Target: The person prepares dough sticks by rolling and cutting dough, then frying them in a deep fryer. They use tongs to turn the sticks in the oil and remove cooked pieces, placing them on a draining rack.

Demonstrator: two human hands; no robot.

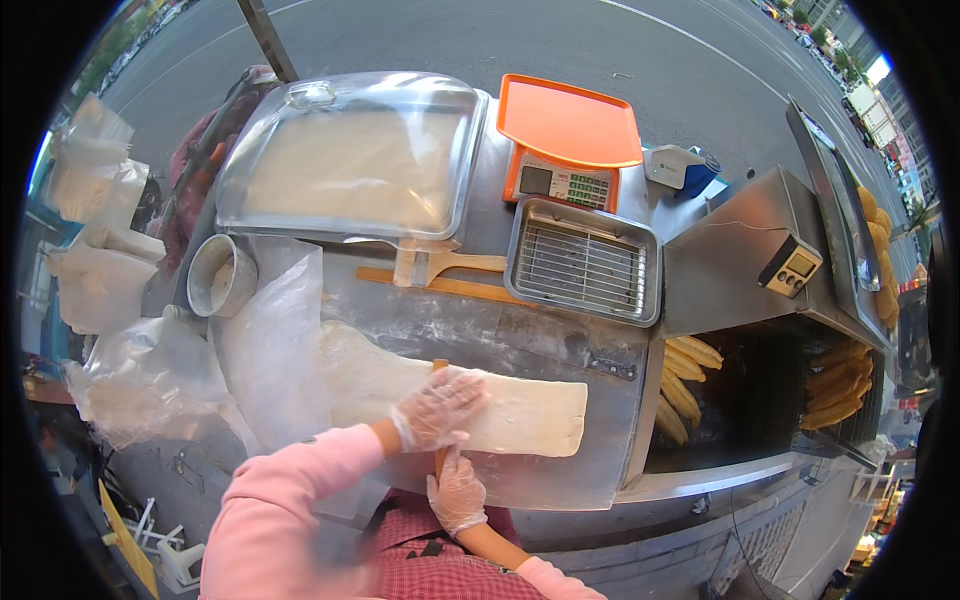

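Note:
A long flat strip of dough [536,416] lies across the floured metal worktop. Across it runs a narrow wooden stick [440,365], its middle hidden beneath my left hand [442,409]. That hand, in a clear plastic glove, rests flat over stick and dough with its fingers stretched to the right. My right hand [459,491], also gloved, grips the near end of the stick at the dough's front edge. A clear plastic sheet [277,352] meets the dough's left end. Behind the dough, a dough scraper or knife with a black handle [611,367] lies on the worktop.
Behind stand a lidded dough tray [352,165], an orange scale [566,120] and a wire-rack tray [585,259]. A brush [450,262] and a metal pot [221,276] are nearer. On the right, a fryer [742,405] with dark oil holds fried dough sticks [679,390].

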